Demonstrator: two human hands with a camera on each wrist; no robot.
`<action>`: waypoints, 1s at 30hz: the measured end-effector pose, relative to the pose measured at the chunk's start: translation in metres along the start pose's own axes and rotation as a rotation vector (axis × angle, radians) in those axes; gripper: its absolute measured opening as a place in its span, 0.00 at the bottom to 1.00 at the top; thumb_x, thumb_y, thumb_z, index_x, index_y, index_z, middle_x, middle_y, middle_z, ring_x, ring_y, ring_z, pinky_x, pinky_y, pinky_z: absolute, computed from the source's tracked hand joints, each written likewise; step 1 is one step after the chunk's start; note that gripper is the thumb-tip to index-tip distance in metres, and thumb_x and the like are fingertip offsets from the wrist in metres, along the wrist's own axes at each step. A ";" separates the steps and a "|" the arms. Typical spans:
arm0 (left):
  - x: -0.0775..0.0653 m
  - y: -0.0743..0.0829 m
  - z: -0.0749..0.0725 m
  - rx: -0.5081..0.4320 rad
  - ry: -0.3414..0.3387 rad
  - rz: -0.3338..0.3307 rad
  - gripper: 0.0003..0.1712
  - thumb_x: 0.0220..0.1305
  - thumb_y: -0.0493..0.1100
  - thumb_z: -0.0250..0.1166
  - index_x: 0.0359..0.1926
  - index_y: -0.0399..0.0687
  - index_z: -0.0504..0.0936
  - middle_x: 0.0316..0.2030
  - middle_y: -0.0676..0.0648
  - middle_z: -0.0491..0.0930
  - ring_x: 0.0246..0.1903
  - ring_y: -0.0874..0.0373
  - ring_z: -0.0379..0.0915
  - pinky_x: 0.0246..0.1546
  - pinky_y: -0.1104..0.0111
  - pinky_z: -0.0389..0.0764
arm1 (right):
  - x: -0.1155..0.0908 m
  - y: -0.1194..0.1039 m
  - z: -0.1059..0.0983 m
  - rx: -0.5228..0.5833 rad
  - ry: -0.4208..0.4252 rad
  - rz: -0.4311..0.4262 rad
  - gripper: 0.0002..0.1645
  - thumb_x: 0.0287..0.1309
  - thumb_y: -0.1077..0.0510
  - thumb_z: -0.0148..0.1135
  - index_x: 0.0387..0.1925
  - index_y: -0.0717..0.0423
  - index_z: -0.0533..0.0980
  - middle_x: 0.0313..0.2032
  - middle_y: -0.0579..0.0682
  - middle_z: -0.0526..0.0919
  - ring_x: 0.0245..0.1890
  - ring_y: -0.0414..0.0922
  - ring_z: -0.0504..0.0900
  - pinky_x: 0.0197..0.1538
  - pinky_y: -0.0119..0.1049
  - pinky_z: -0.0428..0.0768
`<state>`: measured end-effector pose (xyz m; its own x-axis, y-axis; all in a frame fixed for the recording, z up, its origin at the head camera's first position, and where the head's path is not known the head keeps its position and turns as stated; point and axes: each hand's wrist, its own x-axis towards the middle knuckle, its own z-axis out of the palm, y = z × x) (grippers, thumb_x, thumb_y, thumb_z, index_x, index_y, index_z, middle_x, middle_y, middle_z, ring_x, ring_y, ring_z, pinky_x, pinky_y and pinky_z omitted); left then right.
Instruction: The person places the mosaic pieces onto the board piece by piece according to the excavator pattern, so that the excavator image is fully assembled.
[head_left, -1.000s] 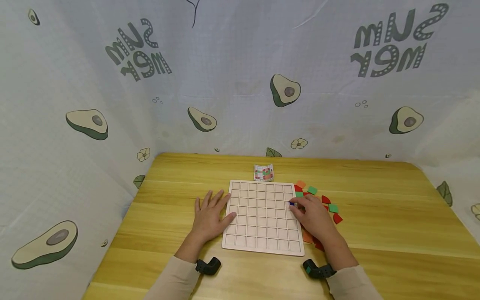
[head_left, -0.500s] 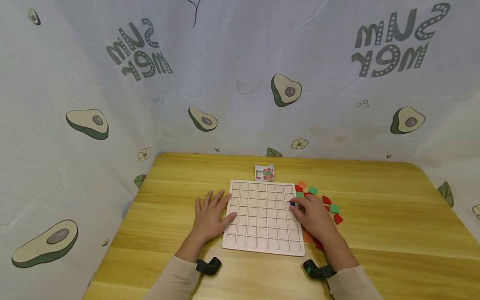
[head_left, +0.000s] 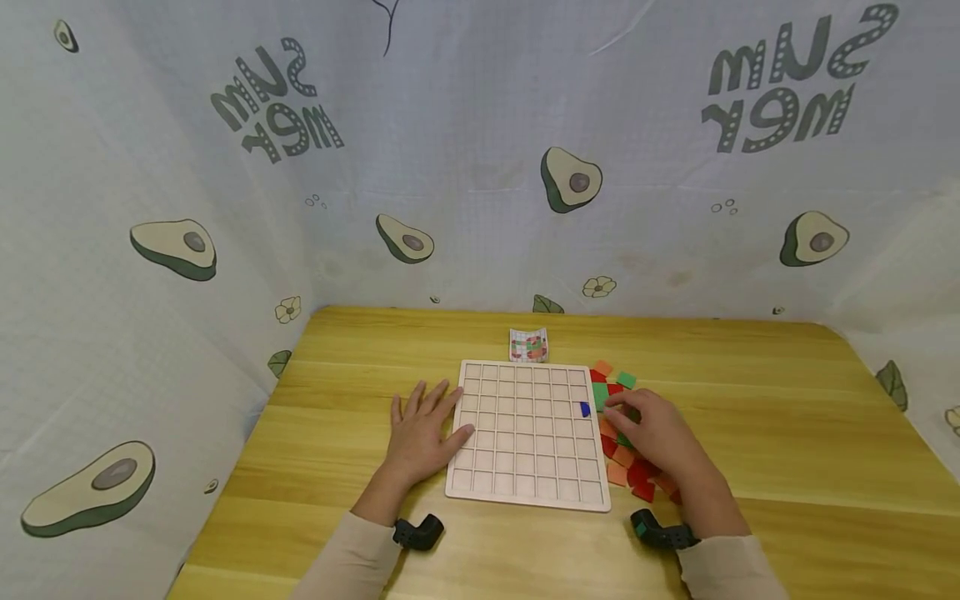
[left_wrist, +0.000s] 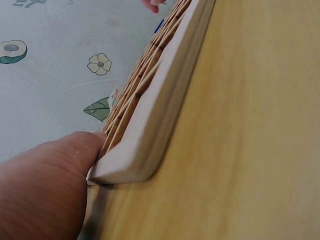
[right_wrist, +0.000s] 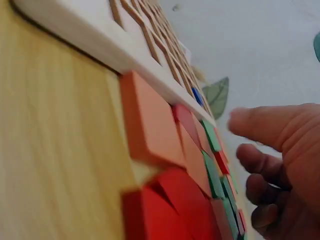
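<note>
A pale wooden board [head_left: 525,501] with a square grid lies flat on the table. One blue rounded piece [head_left: 585,409] sits in a cell of its rightmost column, in the upper half. My left hand [head_left: 420,433] rests at the board's left edge with fingers spread, the thumb reaching over the rim. Just right of the board, my right hand [head_left: 654,427] hovers over loose coloured pieces, fingers loosely bent. In the right wrist view a gap shows between thumb [right_wrist: 255,122] and fingers, with nothing held. The hand hides some of the pieces in the head view.
Red, orange and green pieces lie along the board's right side, including a green square [head_left: 600,396] and an orange square [right_wrist: 152,120]. A small printed card [head_left: 528,345] with a coloured grid pattern stands behind the board. A patterned cloth [head_left: 480,167] hangs beyond the table.
My right hand has let go of the blue piece and moved right, off the board and over the loose pieces. The left hand and the board have stayed put.
</note>
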<state>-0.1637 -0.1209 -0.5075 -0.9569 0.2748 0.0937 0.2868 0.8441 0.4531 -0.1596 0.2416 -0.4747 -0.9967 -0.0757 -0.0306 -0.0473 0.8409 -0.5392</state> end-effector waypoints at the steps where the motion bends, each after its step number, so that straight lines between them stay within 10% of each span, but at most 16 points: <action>1: 0.000 0.000 0.000 0.001 0.000 0.000 0.38 0.70 0.67 0.56 0.77 0.61 0.66 0.78 0.48 0.60 0.80 0.37 0.44 0.73 0.30 0.37 | -0.001 0.001 -0.002 0.010 -0.031 0.011 0.14 0.65 0.51 0.68 0.48 0.53 0.85 0.41 0.52 0.83 0.39 0.47 0.77 0.44 0.43 0.81; 8: 0.000 -0.001 0.002 -0.001 0.006 0.003 0.38 0.71 0.67 0.56 0.77 0.62 0.66 0.79 0.48 0.60 0.80 0.37 0.43 0.73 0.30 0.36 | -0.003 0.007 -0.009 0.043 -0.169 0.016 0.15 0.62 0.48 0.72 0.45 0.53 0.85 0.35 0.47 0.80 0.34 0.44 0.73 0.36 0.36 0.73; 21: 0.001 -0.001 0.002 0.003 -0.003 -0.002 0.38 0.71 0.67 0.55 0.77 0.62 0.65 0.79 0.48 0.59 0.80 0.37 0.42 0.74 0.30 0.36 | -0.004 0.007 -0.015 -0.014 -0.149 0.087 0.22 0.58 0.48 0.74 0.48 0.59 0.83 0.36 0.50 0.80 0.36 0.46 0.75 0.38 0.37 0.77; 30: 0.000 -0.001 0.001 0.002 -0.014 -0.002 0.38 0.71 0.67 0.56 0.78 0.62 0.65 0.79 0.49 0.59 0.80 0.37 0.42 0.74 0.30 0.36 | -0.007 -0.011 -0.008 0.040 -0.159 -0.052 0.17 0.59 0.49 0.74 0.46 0.53 0.85 0.30 0.44 0.77 0.33 0.42 0.73 0.34 0.33 0.72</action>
<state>-0.1642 -0.1216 -0.5089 -0.9568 0.2794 0.0803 0.2848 0.8455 0.4516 -0.1526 0.2377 -0.4617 -0.9698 -0.2050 -0.1325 -0.0929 0.8119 -0.5763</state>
